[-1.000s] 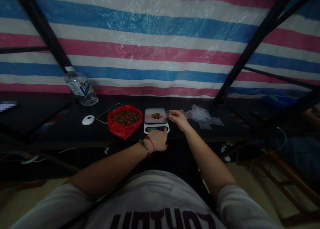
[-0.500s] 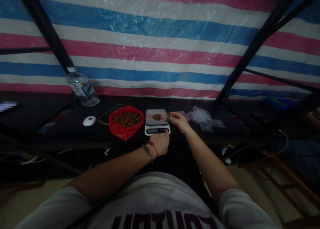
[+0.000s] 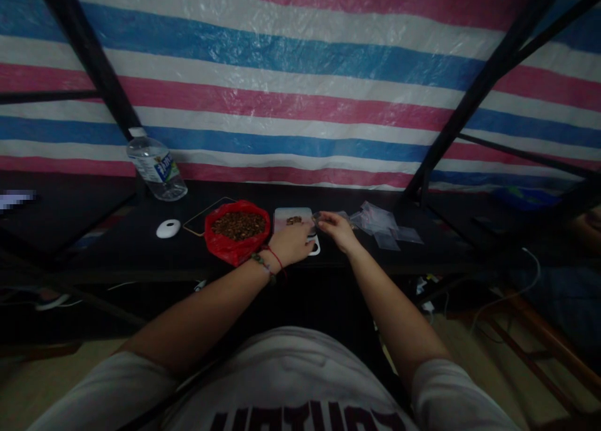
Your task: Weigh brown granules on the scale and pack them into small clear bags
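A small white kitchen scale [image 3: 278, 215] sits on the black table, with a little heap of brown dried pieces [image 3: 294, 220] on its plate. My left hand [image 3: 292, 242] is over the scale's front and hides most of its display. Its thumb and fingers are apart, with the fingertips close to my right hand. At the scale's right edge, my right hand [image 3: 337, 229] pinches a small clear plastic bag [image 3: 316, 219]. Left of the scale stands an open red plastic bag [image 3: 235, 250], filled with the same brown pieces [image 3: 239, 225].
Several clear bags [image 3: 379, 218] lie to the right. On the left are a white oval object [image 3: 168, 228], a thin wire-like loop [image 3: 194, 232] and a large clear bottle [image 3: 157, 168]. Dark metal posts [image 3: 89, 55] and a striped plastic sheet [image 3: 291, 93] rise behind the table [image 3: 141, 255].
My left hand has left the scale's button area and moved up and left over the scale, now covering most of the display. My right hand stays nearly still with the small clear bag.
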### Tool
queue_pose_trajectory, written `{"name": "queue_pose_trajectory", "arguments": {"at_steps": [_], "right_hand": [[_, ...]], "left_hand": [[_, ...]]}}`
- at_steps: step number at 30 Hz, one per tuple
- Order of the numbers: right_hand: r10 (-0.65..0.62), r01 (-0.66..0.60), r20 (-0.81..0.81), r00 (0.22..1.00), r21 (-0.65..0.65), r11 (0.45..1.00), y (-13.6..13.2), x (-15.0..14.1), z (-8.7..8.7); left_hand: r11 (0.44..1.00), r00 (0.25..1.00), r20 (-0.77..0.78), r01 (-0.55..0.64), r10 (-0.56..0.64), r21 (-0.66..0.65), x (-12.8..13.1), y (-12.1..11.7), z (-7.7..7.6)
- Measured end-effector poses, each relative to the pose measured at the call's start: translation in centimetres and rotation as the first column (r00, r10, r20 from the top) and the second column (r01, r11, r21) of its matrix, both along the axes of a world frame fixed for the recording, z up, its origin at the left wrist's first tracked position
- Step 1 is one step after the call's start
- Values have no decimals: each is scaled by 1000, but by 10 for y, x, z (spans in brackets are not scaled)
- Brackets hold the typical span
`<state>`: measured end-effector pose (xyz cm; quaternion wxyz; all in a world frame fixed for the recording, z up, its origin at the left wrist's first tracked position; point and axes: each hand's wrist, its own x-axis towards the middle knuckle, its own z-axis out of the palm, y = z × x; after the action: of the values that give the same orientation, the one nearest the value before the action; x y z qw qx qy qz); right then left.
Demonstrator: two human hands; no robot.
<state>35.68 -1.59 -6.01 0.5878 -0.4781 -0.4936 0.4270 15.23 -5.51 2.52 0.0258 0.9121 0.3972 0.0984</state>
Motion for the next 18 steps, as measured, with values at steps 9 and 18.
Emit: {"name": "queue_pose_trajectory", "arguments": {"at_steps": [9,18], "right_hand": [[4,-4,8,1000,16,1000,3,3,-2],[5,-5,-17,1000,13,1000,3,9,0]], "left_hand": [[997,995,-83,62,-59,40,4,84,-5],[996,991,-130,45,-34,81,17,96,-21]]}}
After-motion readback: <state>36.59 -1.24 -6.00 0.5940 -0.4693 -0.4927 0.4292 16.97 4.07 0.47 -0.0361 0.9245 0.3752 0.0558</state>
